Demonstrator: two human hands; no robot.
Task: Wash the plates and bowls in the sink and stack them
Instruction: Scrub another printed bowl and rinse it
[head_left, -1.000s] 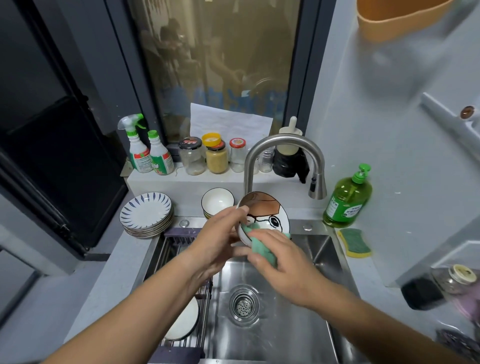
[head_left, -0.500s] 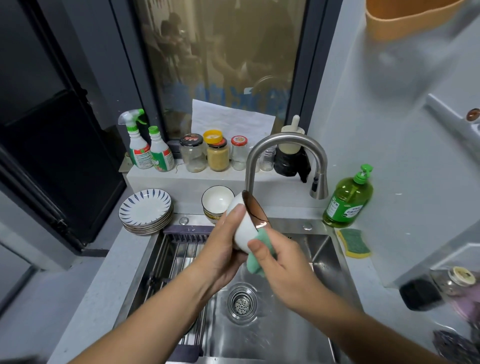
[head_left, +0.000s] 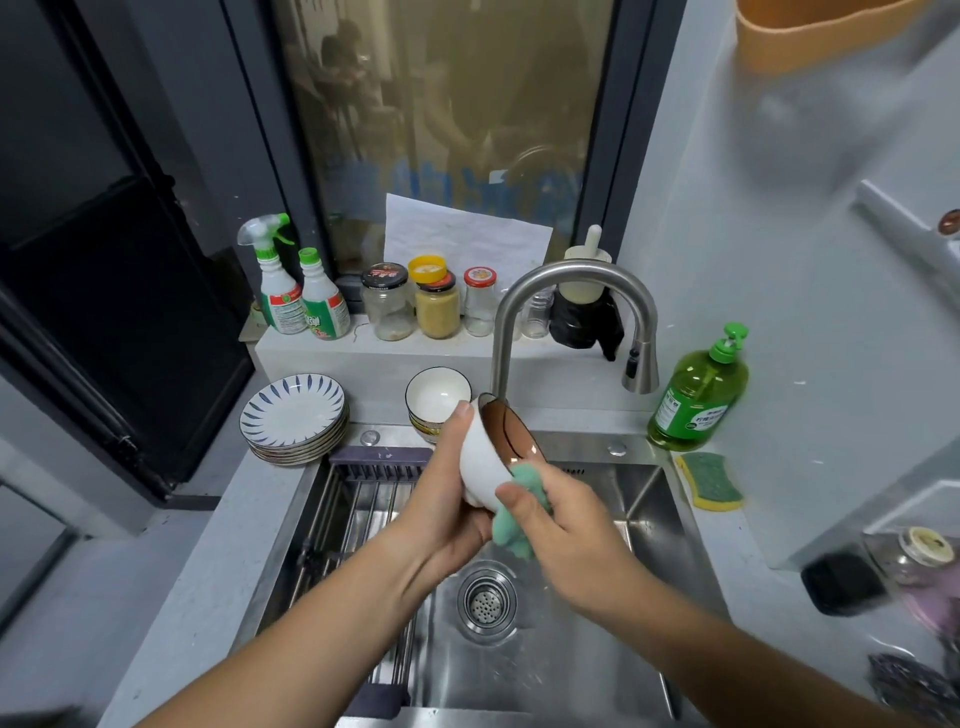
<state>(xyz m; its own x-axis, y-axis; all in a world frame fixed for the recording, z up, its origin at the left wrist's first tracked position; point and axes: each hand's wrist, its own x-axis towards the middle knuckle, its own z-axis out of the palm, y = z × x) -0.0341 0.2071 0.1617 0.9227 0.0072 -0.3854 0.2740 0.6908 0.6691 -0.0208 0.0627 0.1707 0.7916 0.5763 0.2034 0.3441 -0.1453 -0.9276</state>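
Note:
Over the steel sink my left hand grips a white bowl with a brown painted inside, held on its side with the opening facing right. My right hand pinches a green sponge cloth against the bowl's lower rim and outer wall. Behind the sink, at the left, stands a stack of blue-striped plates. A stack of white bowls sits just beyond my left thumb.
A curved faucet arches over the bowl; no water shows. A roll-up drying rack covers the sink's left side. Green dish soap and a yellow-green scrub pad lie right of the sink. Jars and spray bottles line the ledge.
The bowl has turned from facing me, with its painted inside showing, to lying on its side. The sponge moved from the inside to the rim and outer wall.

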